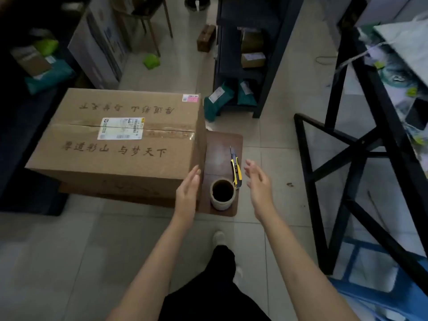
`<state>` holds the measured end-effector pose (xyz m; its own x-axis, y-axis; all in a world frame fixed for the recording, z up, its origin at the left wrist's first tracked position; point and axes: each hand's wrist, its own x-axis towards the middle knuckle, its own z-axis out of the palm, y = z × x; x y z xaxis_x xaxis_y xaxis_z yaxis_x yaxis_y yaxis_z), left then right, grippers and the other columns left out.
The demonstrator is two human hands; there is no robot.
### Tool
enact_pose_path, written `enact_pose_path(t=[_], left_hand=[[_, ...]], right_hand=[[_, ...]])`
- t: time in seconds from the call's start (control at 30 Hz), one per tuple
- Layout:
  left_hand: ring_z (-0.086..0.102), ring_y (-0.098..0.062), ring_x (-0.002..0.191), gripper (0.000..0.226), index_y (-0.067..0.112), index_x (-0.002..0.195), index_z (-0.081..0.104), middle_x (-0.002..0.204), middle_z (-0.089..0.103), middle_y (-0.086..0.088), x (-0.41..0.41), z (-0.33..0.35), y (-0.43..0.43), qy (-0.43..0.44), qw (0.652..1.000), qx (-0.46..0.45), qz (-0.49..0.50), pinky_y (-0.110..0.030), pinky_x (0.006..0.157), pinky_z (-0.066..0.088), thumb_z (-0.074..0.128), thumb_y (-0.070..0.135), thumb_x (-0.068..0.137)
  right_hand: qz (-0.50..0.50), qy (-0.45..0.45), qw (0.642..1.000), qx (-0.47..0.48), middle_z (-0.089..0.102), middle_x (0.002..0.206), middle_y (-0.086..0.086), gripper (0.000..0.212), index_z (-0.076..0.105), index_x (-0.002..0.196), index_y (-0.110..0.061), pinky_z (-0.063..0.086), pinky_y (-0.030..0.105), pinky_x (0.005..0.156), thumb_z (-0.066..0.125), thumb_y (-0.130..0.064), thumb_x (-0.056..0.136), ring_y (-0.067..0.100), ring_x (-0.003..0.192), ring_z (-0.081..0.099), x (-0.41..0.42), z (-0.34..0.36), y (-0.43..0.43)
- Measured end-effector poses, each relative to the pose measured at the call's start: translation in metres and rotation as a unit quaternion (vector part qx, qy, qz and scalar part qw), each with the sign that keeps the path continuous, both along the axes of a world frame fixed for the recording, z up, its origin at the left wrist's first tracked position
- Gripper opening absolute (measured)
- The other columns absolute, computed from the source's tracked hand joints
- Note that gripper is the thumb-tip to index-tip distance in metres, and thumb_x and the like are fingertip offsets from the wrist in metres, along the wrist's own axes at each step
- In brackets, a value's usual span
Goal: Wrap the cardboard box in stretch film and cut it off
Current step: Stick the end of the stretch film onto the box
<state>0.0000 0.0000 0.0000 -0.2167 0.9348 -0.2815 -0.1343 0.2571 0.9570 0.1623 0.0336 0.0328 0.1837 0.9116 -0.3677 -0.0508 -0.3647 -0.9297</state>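
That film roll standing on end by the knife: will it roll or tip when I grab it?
The film roll stands on its flat end, so it probably won't roll unless knocked over. It looks squat, so tipping seems unlikely. Its hollow core should give the right hand an easy hold.

Printed on the top of the cardboard box (115, 135) in brown Chinese characters, near row: "厚道彩山 与梦天下"; same line repeated upside down along the far edge. Stuck across the taped seam: white shipping label (121, 128) with barcodes, print too small to read. At the far right corner: small pink-and-white sticker (190, 98), unreadable.
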Motion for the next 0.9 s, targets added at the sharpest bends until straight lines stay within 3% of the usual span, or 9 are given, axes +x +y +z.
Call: enact_pose_path(t=[0.07, 0.13, 0.2, 0.27, 0.4, 0.5, 0.7, 0.8, 0.9], left_hand=[[0.043, -0.015, 0.131, 0.048, 0.024, 0.134, 0.045, 0.14, 0.048, -0.002, 0.011, -0.017, 0.012, 0.097, 0.994, -0.009, -0.054, -0.036, 0.11, 0.034, 0.061, 0.02, 0.089], [0.036, -0.016, 0.136, 0.065, 0.023, 0.138, 0.042, 0.145, 0.041, 0.0, 0.024, -0.038, 0.02, 0.195, 0.971, -0.005, -0.138, -0.04, 0.112, 0.03, 0.072, 0.021, 0.081], [0.02, -0.019, 0.142, 0.082, 0.032, 0.142, 0.029, 0.151, 0.027, 0.002, 0.034, -0.06, 0.032, 0.305, 0.927, 0.006, -0.217, -0.045, 0.114, 0.024, 0.075, 0.031, 0.075], [-0.001, -0.018, 0.145, 0.097, 0.043, 0.142, 0.009, 0.156, 0.004, 0.006, 0.037, -0.081, 0.043, 0.415, 0.857, -0.006, -0.304, -0.048, 0.115, 0.016, 0.074, 0.044, 0.071], [-0.022, -0.025, 0.142, 0.113, 0.047, 0.14, -0.014, 0.156, -0.022, 0.0, 0.041, -0.112, 0.058, 0.54, 0.727, -0.049, -0.42, -0.051, 0.113, 0.003, 0.072, 0.055, 0.068], [-0.021, -0.029, 0.142, 0.114, 0.043, 0.145, -0.01, 0.156, -0.024, -0.003, 0.036, -0.127, 0.067, 0.569, 0.682, -0.067, -0.455, -0.054, 0.112, 0.005, 0.074, 0.05, 0.068], [0.014, -0.032, 0.138, 0.097, 0.035, 0.146, 0.015, 0.155, 0.013, -0.006, 0.04, -0.137, 0.066, 0.539, 0.731, -0.081, -0.411, -0.043, 0.107, 0.028, 0.072, 0.029, 0.068], [0.026, -0.033, 0.13, 0.087, 0.027, 0.14, 0.032, 0.147, 0.028, -0.01, 0.043, -0.136, 0.059, 0.53, 0.766, -0.089, -0.352, -0.044, 0.1, 0.037, 0.073, 0.026, 0.063], [0.027, -0.033, 0.13, 0.085, 0.021, 0.139, 0.036, 0.146, 0.029, -0.011, 0.044, -0.134, 0.051, 0.532, 0.788, -0.13, -0.281, -0.042, 0.101, 0.036, 0.075, 0.028, 0.063]], right_hand=[[-0.009, 0.001, 1.0, -0.007, 0.067, 0.114, 0.011, 0.026, 0.063, 0.11, -0.024, 0.051, 0.031, 0.077, 0.039, -0.026, 0.102, 0.023, 0.093, 0.063, 0.001, -0.01, 0.013], [0.003, 0.0, 1.0, -0.015, 0.066, 0.108, -0.001, 0.023, 0.059, 0.109, -0.026, 0.05, 0.012, 0.074, 0.036, -0.023, 0.103, -0.003, 0.087, 0.061, 0.004, -0.025, 0.024], [0.009, -0.009, 1.0, -0.028, 0.063, 0.1, -0.013, 0.024, 0.059, 0.102, -0.029, 0.047, 0.003, 0.07, 0.036, -0.022, 0.103, -0.011, 0.085, 0.06, 0.012, -0.046, 0.038], [0.034, -0.022, 0.999, -0.032, 0.062, 0.1, -0.017, 0.026, 0.06, 0.106, -0.029, 0.045, 0.001, 0.071, 0.036, -0.021, 0.103, -0.015, 0.086, 0.06, 0.022, -0.067, 0.051], [0.089, -0.057, 0.992, -0.075, 0.06, 0.125, 0.011, 0.035, 0.055, 0.127, 0.0, 0.041, 0.002, 0.085, 0.037, 0.006, 0.097, 0.016, 0.113, 0.056, 0.032, -0.119, 0.071], [0.198, -0.092, 0.97, -0.109, 0.057, 0.132, 0.014, 0.054, 0.055, 0.129, 0.001, 0.036, 0.007, 0.093, 0.034, 0.022, 0.084, 0.021, 0.122, 0.052, 0.035, -0.159, 0.073], [0.369, -0.108, 0.918, -0.099, 0.063, 0.112, -0.009, 0.057, 0.061, 0.124, -0.02, 0.036, -0.004, 0.079, 0.054, 0.01, 0.076, 0.012, 0.108, 0.06, 0.04, -0.21, 0.061], [0.423, -0.211, 0.88, -0.053, 0.07, 0.113, -0.003, 0.042, 0.068, 0.118, -0.021, 0.04, 0.01, 0.08, 0.064, -0.003, 0.079, 0.014, 0.105, 0.061, 0.048, -0.227, 0.061], [0.454, -0.273, 0.848, 0.013, 0.074, 0.102, -0.001, 0.018, 0.074, 0.101, -0.019, 0.044, 0.025, 0.076, 0.066, -0.017, 0.085, 0.019, 0.098, 0.062, 0.051, -0.236, 0.064]])
